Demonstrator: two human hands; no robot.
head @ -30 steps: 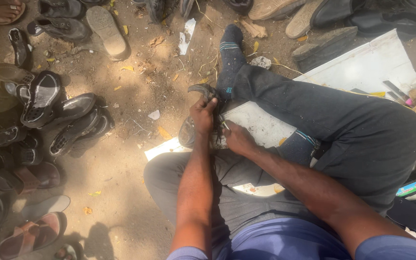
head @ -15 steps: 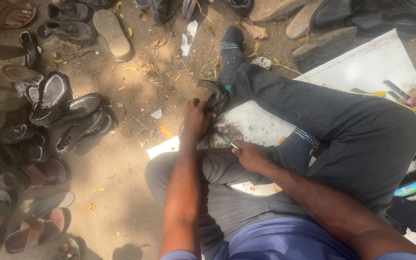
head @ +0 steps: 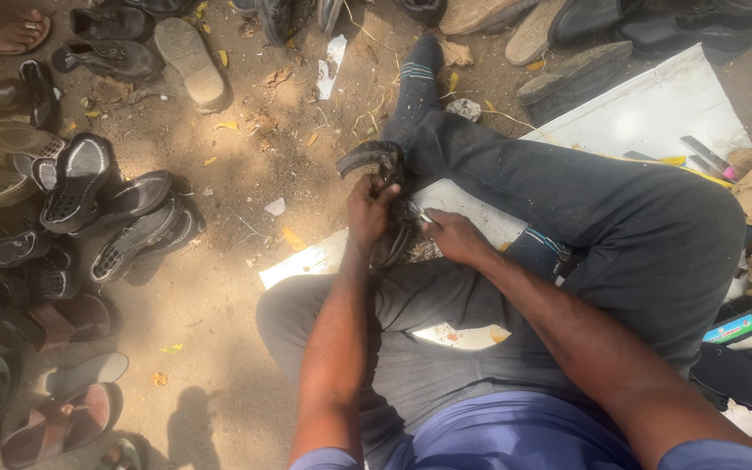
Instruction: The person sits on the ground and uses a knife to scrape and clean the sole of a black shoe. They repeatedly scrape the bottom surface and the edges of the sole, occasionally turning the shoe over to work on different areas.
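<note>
A black sandal (head: 369,159) stands on edge against my outstretched leg, its curled sole pointing left. My left hand (head: 367,211) grips the sandal from above, fingers wrapped over its strap. My right hand (head: 453,235) sits just to the right of it, fingers pinched on a thin metal tool (head: 422,217) whose tip touches the sandal. The lower part of the sandal is hidden behind my left hand.
A white board (head: 654,113) lies under my legs, with small tools (head: 698,157) at its far right. A pile of dark sandals and shoes (head: 89,209) covers the dirt ground at the left. More shoes line the top edge.
My left hand shifted slightly on the sandal. My right hand dropped away to the lower right half a second ago and is now back beside the sandal with the tool.
</note>
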